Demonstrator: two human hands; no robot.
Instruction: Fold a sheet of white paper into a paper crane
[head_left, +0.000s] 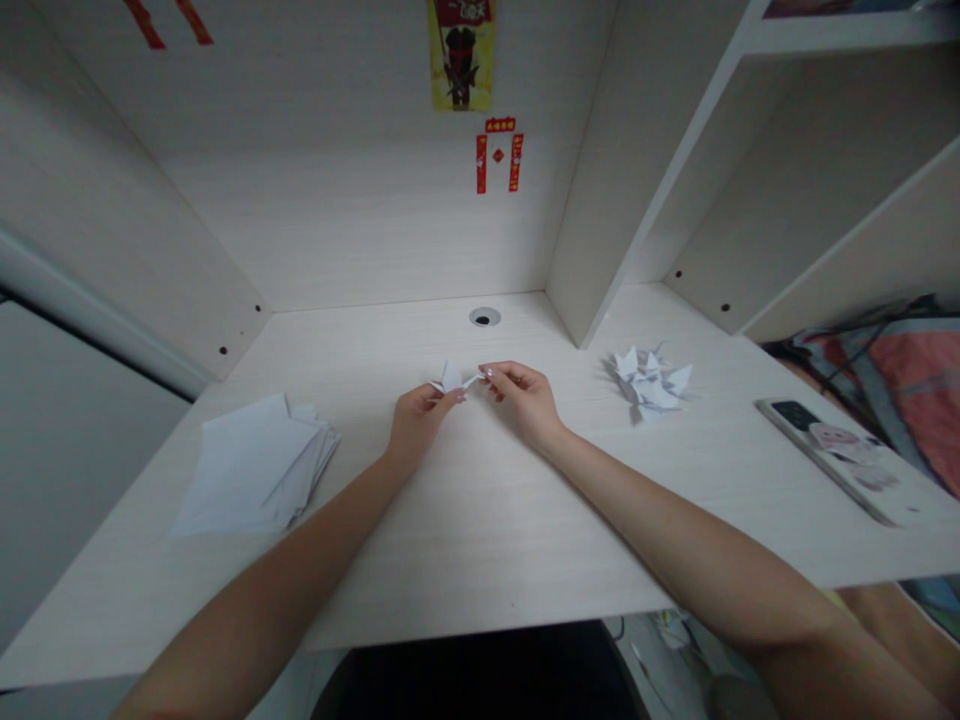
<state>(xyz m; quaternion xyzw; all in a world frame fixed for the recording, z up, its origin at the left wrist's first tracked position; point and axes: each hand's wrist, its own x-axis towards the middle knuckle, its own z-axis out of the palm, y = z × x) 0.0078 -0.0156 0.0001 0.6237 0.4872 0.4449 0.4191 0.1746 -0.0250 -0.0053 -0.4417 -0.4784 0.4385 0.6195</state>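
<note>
A small folded white paper figure [452, 378] is held just above the pale wooden desk [480, 540], near its middle. My left hand [418, 420] pinches its left side, fingers closed on the paper. My right hand [523, 396] pinches a thin point sticking out on its right side. Both forearms reach in from the near edge of the desk.
A stack of white paper sheets [259, 465] lies at the left. A heap of several folded white paper figures [649, 383] sits at the right. A phone [844, 455] lies near the right edge. A cable hole [484, 317] is at the back; a shelf divider [600, 200] rises behind.
</note>
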